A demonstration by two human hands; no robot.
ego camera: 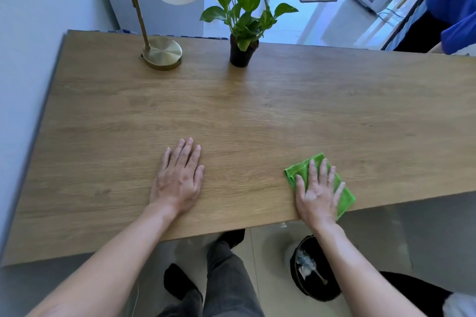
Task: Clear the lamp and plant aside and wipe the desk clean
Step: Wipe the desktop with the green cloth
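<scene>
Two flat hands on the desk

Your left hand (179,180) lies open-palmed on the desk (257,110); your right hand (318,193) presses spread fingers on the green cloth (345,198) at the near edge. Lamp (162,55) and plant (243,23) stand at the far edge.

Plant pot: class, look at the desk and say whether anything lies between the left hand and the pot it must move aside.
Nothing visible does. Bare desk lies between the left hand and the plant pot. The lamp stands left of that path; the cloth sits under the right hand.

Green cloth (340,195); brass lamp (162,55); black pot (240,55); oak-grain desk (257,110).
</scene>
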